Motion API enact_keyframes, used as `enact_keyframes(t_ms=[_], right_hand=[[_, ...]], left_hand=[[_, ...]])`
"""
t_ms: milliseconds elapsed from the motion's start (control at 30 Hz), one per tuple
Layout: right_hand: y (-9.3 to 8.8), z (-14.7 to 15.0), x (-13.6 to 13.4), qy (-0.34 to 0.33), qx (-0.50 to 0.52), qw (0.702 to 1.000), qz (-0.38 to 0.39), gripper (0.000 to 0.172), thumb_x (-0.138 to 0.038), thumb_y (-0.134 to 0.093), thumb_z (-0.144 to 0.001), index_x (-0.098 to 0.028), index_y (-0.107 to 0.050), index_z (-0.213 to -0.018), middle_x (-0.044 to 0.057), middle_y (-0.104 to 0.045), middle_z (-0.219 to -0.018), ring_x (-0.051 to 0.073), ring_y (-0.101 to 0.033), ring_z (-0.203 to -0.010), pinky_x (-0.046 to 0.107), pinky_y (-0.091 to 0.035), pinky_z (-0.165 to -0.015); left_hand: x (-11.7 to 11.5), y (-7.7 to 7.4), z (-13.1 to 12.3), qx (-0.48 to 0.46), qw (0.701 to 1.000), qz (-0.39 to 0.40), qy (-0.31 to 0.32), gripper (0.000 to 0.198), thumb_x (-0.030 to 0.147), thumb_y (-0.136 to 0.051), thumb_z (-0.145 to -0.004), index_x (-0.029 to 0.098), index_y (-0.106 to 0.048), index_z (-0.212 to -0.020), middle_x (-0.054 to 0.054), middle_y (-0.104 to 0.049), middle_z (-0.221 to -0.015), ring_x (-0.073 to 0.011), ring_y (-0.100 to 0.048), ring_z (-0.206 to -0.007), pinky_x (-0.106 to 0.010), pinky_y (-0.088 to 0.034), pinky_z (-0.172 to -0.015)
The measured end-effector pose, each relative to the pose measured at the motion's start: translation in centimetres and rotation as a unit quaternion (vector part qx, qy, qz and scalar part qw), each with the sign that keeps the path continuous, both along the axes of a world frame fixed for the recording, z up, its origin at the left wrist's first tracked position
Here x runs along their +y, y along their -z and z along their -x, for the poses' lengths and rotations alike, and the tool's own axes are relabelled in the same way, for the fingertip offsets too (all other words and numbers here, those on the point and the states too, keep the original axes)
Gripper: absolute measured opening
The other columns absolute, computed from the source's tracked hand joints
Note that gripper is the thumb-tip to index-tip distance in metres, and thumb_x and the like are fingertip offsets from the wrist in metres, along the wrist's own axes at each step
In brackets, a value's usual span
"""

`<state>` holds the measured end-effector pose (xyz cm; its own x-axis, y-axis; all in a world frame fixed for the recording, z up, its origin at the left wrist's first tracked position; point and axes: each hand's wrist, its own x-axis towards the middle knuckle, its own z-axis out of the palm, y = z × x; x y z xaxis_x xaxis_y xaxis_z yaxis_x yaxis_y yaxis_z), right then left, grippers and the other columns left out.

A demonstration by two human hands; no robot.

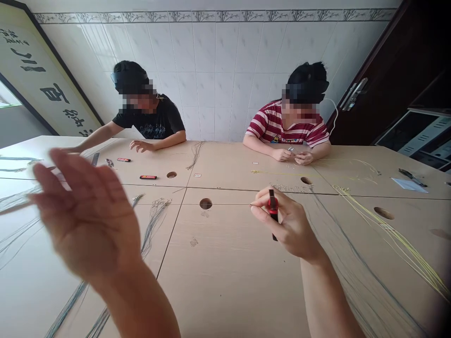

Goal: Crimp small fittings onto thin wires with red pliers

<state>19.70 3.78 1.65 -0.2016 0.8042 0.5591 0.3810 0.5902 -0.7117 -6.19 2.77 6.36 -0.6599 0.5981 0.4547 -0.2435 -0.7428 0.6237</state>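
My left hand is raised over the left part of the table, blurred, palm showing and fingers apart, with nothing in it. Over the middle right, my right hand has its fingers closed round a small red and black tool. Its thumb and fingertips meet at the left, and anything tiny between them is too small to tell. A bundle of grey wires with small metal ends lies just right of my left hand. Beyond my right hand is a row of small metal-ended pieces.
Yellow wires run down the right side of the wooden table. Round holes pierce the top. Across it sit a person in black and a person in stripes. A red and black cutter and a pen lie there.
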Motion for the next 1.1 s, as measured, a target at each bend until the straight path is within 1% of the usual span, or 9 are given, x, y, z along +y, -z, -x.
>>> enact_keyframes(t_ms=[100, 267, 367, 467, 533, 600, 833, 1000, 1100], right_hand=[[-0.6, -0.9, -0.7, -0.003, 0.029, 0.999, -0.017, 0.009, -0.018, -0.058, -0.090, -0.022, -0.059, -0.082, -0.001, -0.054, -0.083, 0.010, -0.048, -0.066, 0.027, -0.040, -0.064], [-1.1, -2.6, -1.2, 0.058, 0.080, 0.992, -0.079, 0.009, -0.016, -0.061, -0.087, -0.023, -0.061, -0.080, 0.000, -0.056, -0.082, 0.013, -0.054, -0.074, 0.028, -0.041, -0.063], [-0.9, -3.4, -1.0, 0.103, 0.095, 0.986, -0.093, 0.009, -0.018, -0.064, -0.085, -0.022, -0.061, -0.078, 0.000, -0.057, -0.083, 0.013, -0.052, -0.073, 0.027, -0.039, -0.062], [-0.6, -3.9, -0.5, 0.135, 0.121, 0.978, -0.098, 0.008, -0.020, -0.065, -0.084, -0.021, -0.062, -0.077, 0.000, -0.059, -0.085, 0.012, -0.052, -0.073, 0.028, -0.039, -0.063], [-0.4, -4.2, 0.1, 0.156, 0.143, 0.972, -0.105, 0.009, -0.021, -0.067, -0.083, -0.021, -0.063, -0.075, 0.000, -0.059, -0.084, 0.013, -0.053, -0.074, 0.028, -0.040, -0.065], [-0.2, -4.4, 0.6, 0.180, 0.171, 0.962, -0.110, 0.009, -0.022, -0.068, -0.081, -0.021, -0.063, -0.074, 0.000, -0.060, -0.082, 0.014, -0.054, -0.074, 0.029, -0.041, -0.067], [0.4, -4.9, 1.6, 0.230, 0.235, 0.939, -0.101, 0.010, -0.024, -0.072, -0.078, -0.021, -0.063, -0.073, -0.001, -0.057, -0.074, 0.014, -0.052, -0.070, 0.030, -0.042, -0.068], [0.9, -4.2, 2.0, 0.224, 0.204, 0.949, -0.090, 0.013, -0.028, -0.069, -0.080, -0.021, -0.062, -0.073, 0.000, -0.055, -0.072, 0.016, -0.052, -0.072, 0.031, -0.042, -0.066], [1.2, -3.7, 2.2, 0.211, 0.189, 0.956, -0.080, 0.013, -0.029, -0.068, -0.081, -0.021, -0.061, -0.074, 0.000, -0.057, -0.074, 0.015, -0.052, -0.070, 0.030, -0.042, -0.064]], left_hand=[[2.2, 0.6, -2.4, 0.024, 1.000, -0.005, 0.017, 0.030, 0.039, -0.049, -0.097, 0.018, -0.071, -0.098, -0.004, -0.071, -0.119, -0.0171, -0.063, -0.116, -0.037, -0.043, -0.108], [5.2, 3.9, -4.4, 0.192, 0.968, 0.147, 0.073, 0.032, 0.045, -0.054, -0.092, 0.020, -0.074, -0.097, -0.008, -0.073, -0.112, -0.0205, -0.067, -0.106, -0.039, -0.048, -0.100], [5.4, 4.8, -5.1, 0.344, 0.894, 0.225, 0.176, 0.039, 0.049, -0.049, -0.094, 0.020, -0.074, -0.102, -0.009, -0.073, -0.110, -0.0209, -0.066, -0.105, -0.037, -0.050, -0.094], [4.9, 4.6, -5.7, 0.483, 0.765, 0.257, 0.341, 0.043, 0.049, -0.045, -0.095, 0.017, -0.074, -0.098, -0.009, -0.074, -0.102, -0.0199, -0.067, -0.094, -0.034, -0.053, -0.084], [4.6, 4.4, -6.0, 0.511, 0.695, 0.245, 0.442, 0.045, 0.048, -0.043, -0.096, 0.014, -0.073, -0.098, -0.010, -0.075, -0.097, -0.0180, -0.068, -0.086, -0.031, -0.054, -0.079], [4.4, 4.2, -6.2, 0.501, 0.669, 0.222, 0.503, 0.046, 0.048, -0.042, -0.097, 0.013, -0.072, -0.099, -0.011, -0.075, -0.093, -0.0160, -0.068, -0.079, -0.029, -0.054, -0.074], [4.1, 4.5, -6.4, 0.476, 0.607, 0.235, 0.592, 0.044, 0.049, -0.047, -0.095, 0.011, -0.070, -0.090, -0.009, -0.073, -0.076, -0.0106, -0.066, -0.060, -0.021, -0.053, -0.058], [3.4, 4.0, -7.2, 0.429, 0.487, 0.281, 0.706, 0.049, 0.057, -0.047, -0.092, 0.012, -0.065, -0.101, -0.005, -0.071, -0.069, -0.0091, -0.058, -0.037, -0.018, -0.042, -0.033], [3.2, 3.6, -7.5, 0.409, 0.422, 0.267, 0.764, 0.051, 0.059, -0.046, -0.092, 0.013, -0.066, -0.103, -0.005, -0.070, -0.065, -0.0107, -0.058, -0.036, -0.018, -0.038, -0.029]])
